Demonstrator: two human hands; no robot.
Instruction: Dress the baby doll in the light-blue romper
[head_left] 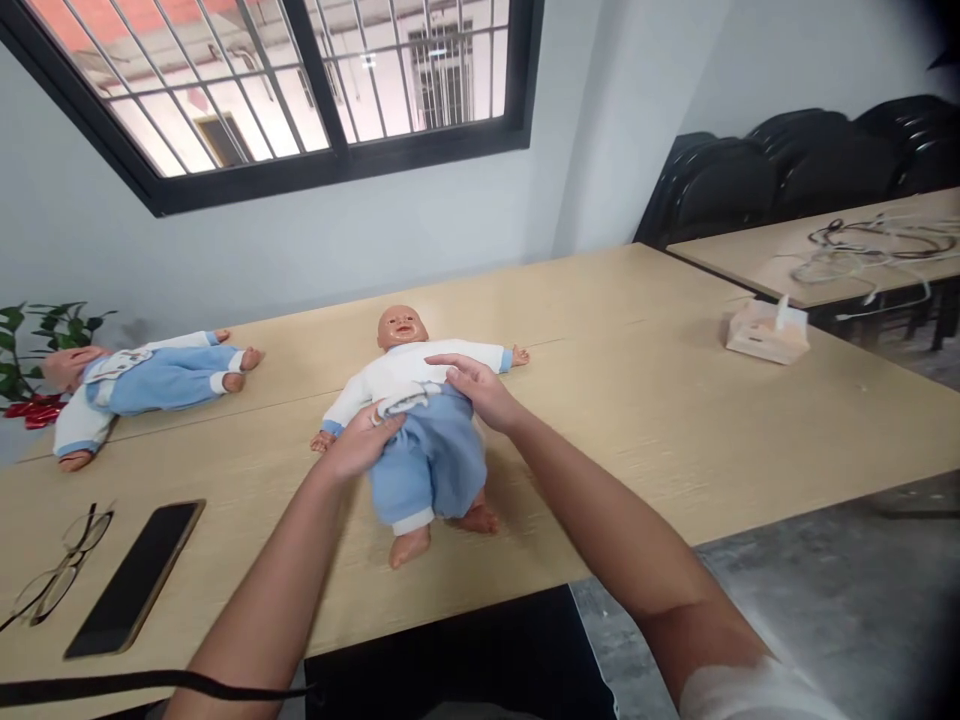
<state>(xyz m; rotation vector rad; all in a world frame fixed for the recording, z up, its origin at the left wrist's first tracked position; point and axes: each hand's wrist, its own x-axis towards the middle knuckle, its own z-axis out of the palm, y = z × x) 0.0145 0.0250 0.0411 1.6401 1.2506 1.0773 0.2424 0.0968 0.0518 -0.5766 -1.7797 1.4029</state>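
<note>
A baby doll (402, 328) lies on its back on the table in a white long-sleeved top (390, 368) and light blue trousers (435, 450). At the doll's waist, on the left side, my left hand (364, 440) is closed on the trousers, its thumb over the bunched waistband. My right hand (480, 390) rests at the other side of the waist, fingers stretched out over the belly. White patterned cloth is folded between the hands. One trouser leg ends in a white cuff above the foot; the other leg hangs looser, its cuff hidden.
A second doll (169, 378) in similar clothes lies at the left, near a plant (64, 330). Glasses (60, 575) and a phone (139, 575) lie at the front left. On the right stands a tissue box (766, 332). Cables (877, 245) lie on another table.
</note>
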